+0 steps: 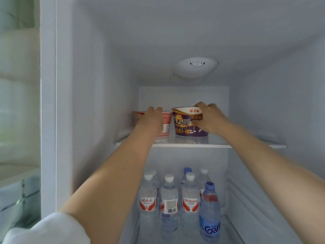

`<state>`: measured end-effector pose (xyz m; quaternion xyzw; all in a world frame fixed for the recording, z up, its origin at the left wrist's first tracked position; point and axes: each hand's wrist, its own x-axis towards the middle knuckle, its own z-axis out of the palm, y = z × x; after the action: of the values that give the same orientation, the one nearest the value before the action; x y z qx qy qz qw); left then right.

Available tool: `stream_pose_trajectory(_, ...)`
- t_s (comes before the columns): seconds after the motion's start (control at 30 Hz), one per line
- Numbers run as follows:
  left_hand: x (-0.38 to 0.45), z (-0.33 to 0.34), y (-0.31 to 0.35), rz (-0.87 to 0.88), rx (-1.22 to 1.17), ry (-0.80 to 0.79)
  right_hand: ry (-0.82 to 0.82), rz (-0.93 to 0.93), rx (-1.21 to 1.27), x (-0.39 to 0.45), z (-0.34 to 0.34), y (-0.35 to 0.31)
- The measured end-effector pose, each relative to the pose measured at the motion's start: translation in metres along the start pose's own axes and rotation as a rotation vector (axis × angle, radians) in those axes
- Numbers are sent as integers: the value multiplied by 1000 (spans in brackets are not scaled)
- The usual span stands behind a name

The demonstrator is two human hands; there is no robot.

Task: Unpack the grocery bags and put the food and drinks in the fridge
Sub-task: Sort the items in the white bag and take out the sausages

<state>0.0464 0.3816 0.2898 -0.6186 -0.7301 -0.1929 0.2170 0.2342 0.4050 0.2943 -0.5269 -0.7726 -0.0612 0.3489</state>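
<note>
Head view: both arms reaching into open fridge (pixel 91 85), up to top shelf (pixel 193 145)

Left hand (pixel 149 120) wrapped over red-and-white noodle cup (pixel 166 124), fingers curled across rim, palm against near wall; cup standing on shelf at left, upright as far as visible, mostly hidden behind hand

Right hand (pixel 209 118) clasped on purple noodle bowl (pixel 188 123), fingers hooked over far rim, thumb pressed on printed side wall; bowl upright on shelf, just beside cup, whether touching or narrowly apart not clear

Lower compartment: 6 or so water bottles (pixel 168 199) standing upright in a cluster, blue-label bottle (pixel 210 213) at front right

Handling, as a judgement: both containers likely light, dry noodles inside thin paper or foam walls, so easily dented by a hard squeeze; film or paper lid likely soft, poor place for pressure. Best hold probably at rolled rim, the stiffest part, or low round the base with spread fingers. Glossy print perhaps a little slippery. Light weight and tapered base likely to mean easy tipping if nudged sideways on smooth shelf, so gentle, level push toward back seems wise
</note>
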Motion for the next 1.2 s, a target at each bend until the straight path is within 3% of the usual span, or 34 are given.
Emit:
stream_pose_trajectory(0.23, 29, 20, -15, -19, -17, 21, -40, 37, -107, 20, 5, 9)
stream_pose_trajectory(0.53, 44, 28, -18, -8, 78, 55, -56, 41, -68, 31, 14, 13)
stream_pose_trajectory(0.67, 43, 25, -21, -9, 22, -4, -65, 101, -84, 26, 16, 10)
stream_pose_trajectory(1.0, -23, -5, -12, -10, -337, 142, 239, 87, -15, -22, 15, -21)
stream_pose_trajectory(1.2, -101, -18, 3, -32, -505, 404, 434, 35, 236, -83, 7, -25)
